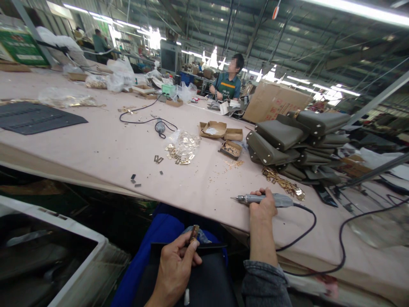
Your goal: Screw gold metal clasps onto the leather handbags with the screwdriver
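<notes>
My left hand (177,264) is over my lap, its thumb and fingers pinching a small gold metal buckle (194,232). Beneath it a black leather-like piece (207,281) rests across my blue-clad legs. On the table to the right, my right hand (263,205) is wrapped round a grey electric screwdriver (283,200), whose tip points left. A black cord (315,219) runs from its back end. Near the tool lies a pile of gold metal parts (284,183). Tiny gold screws (231,166) are scattered beside a small open cardboard box (230,150).
Olive-brown bags (287,136) are stacked at the right. A plastic bag of gold buckles (184,147) lies mid-table, and a dark flat panel (38,117) at the left. Below, a white crate (79,232) stands left of my legs. A co-worker (228,85) is across the table.
</notes>
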Demonstrator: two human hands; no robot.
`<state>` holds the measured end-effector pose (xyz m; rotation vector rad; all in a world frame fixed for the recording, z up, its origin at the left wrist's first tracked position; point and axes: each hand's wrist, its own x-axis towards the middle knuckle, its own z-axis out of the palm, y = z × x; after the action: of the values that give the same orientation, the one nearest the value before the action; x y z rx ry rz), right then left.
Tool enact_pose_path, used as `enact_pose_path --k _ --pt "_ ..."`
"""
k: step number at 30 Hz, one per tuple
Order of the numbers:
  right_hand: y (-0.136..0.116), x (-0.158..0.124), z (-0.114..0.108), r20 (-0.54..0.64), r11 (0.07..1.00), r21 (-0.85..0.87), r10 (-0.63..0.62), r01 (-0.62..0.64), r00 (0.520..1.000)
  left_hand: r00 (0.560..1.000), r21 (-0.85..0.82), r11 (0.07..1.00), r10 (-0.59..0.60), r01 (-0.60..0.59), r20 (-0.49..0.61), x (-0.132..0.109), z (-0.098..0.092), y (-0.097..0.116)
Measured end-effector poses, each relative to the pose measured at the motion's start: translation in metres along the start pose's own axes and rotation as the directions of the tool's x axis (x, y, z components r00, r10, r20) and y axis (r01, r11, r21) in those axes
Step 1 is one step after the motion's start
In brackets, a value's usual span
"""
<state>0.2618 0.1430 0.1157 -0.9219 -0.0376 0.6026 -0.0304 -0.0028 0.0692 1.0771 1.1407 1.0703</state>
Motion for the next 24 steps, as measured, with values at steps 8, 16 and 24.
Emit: enact_pose_path --k 8,16,24 --pt "0.0000 -0.0015 0.0002 -0.056 0.998 0.055 0.014 -0.011 0.998 1.000 0.009 1.000 0.005 -0.005 -0.006 0.0010 0.0009 0.0010" --pt "0.0007 -0.0011 0.0002 -0.063 0.999 0.048 0.012 -0.009 0.998 1.000 0.000 1.000 0.013 -0.013 -0.019 0.0010 0.0021 -0.0010" --pt "0.0011 -0.0012 -0.0001 -0.065 0.999 0.052 -0.006 0.009 0.998 1.000 -0.002 1.000 0.011 -0.011 -0.016 0.0008 0.0014 -0.0017"
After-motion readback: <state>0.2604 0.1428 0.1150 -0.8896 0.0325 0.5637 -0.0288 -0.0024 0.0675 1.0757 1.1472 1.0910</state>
